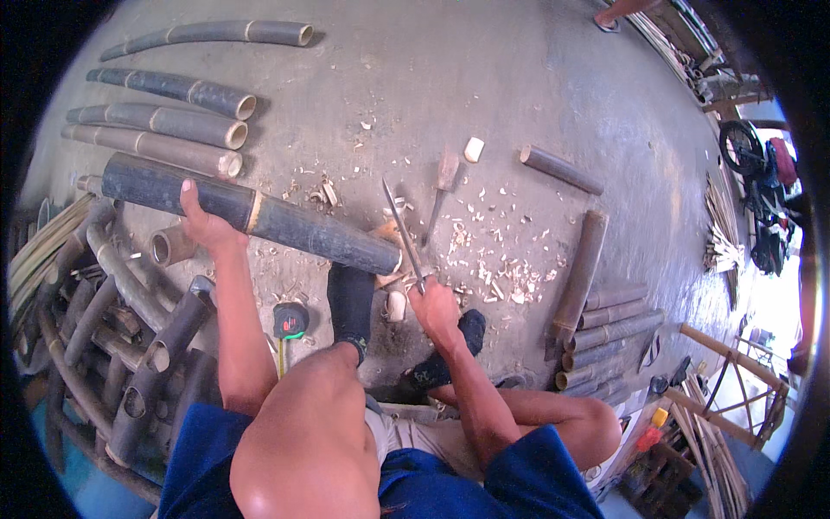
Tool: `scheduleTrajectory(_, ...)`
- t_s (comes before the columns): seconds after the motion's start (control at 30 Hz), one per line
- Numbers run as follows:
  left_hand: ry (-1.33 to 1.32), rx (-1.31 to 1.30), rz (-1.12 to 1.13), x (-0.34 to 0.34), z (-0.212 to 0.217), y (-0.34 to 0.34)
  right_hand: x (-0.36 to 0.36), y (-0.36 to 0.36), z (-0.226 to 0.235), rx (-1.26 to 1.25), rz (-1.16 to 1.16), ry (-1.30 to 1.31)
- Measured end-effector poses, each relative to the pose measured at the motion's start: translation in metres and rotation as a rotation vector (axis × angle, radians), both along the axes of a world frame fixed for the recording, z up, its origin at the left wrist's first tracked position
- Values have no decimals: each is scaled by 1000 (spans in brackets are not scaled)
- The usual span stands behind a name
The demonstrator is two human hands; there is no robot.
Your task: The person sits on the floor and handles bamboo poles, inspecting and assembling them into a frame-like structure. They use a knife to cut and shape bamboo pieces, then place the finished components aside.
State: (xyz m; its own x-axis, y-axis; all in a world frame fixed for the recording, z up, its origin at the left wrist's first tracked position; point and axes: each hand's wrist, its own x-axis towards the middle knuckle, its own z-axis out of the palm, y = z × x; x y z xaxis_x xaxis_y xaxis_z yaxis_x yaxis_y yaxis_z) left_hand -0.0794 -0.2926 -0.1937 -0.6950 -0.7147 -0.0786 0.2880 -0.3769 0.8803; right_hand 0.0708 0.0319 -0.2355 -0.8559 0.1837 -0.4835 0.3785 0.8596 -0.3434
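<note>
My left hand (212,227) is wrapped round a thick dark bamboo pole (320,235), thumb on top. The pole slants from the upper left down to my foot, its cut end close to the blade. My right hand (435,310) is closed on the handle of a long narrow knife (401,225), whose blade points up and away beside that end. A pale wooden block (386,232) lies partly hidden behind the pole's end. Just beyond the knife, a chisel-like tool (446,173) with a wooden handle rests on the floor near a small pale wood piece (474,150).
Several bamboo poles (207,33) lie at the far left, and cut bamboo (143,381) is piled at near left. A tape measure (291,320) sits by my left forearm. Shavings (519,277) litter the floor. Shorter bamboo lengths (616,329) are stacked at right.
</note>
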Motion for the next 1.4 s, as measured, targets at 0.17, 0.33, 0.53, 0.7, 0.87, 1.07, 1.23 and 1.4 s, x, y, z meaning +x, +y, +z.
scheduleTrajectory(0.17, -55, 21, -101, 4, -6, -5, -3, -5, 10, -377, -104, 415)
scheduleTrajectory(0.33, -12, 59, -127, 4, 4, -2, 1, -3, -7, 10, -23, -22)
scheduleTrajectory(0.53, -19, 97, 2, 1, 20, 5, 1, 3, 7, -193, -25, 202)
scheduleTrajectory(0.7, -39, -31, -15, -2, 17, 6, -6, -7, 15, -325, -43, 427)
scheduleTrajectory(0.87, 1, -51, 31, -3, 8, -2, 1, 2, -6, -44, 50, 43)
scheduleTrajectory(1.07, -31, 16, -38, 5, 2, -10, -2, 2, 13, -380, -151, 379)
scheduleTrajectory(1.23, -9, 32, -118, 7, 17, -3, 10, 0, -13, -102, 27, 38)
scheduleTrajectory(1.4, 19, 127, 9, 3, 29, -2, 8, 2, 0, -213, -59, 129)
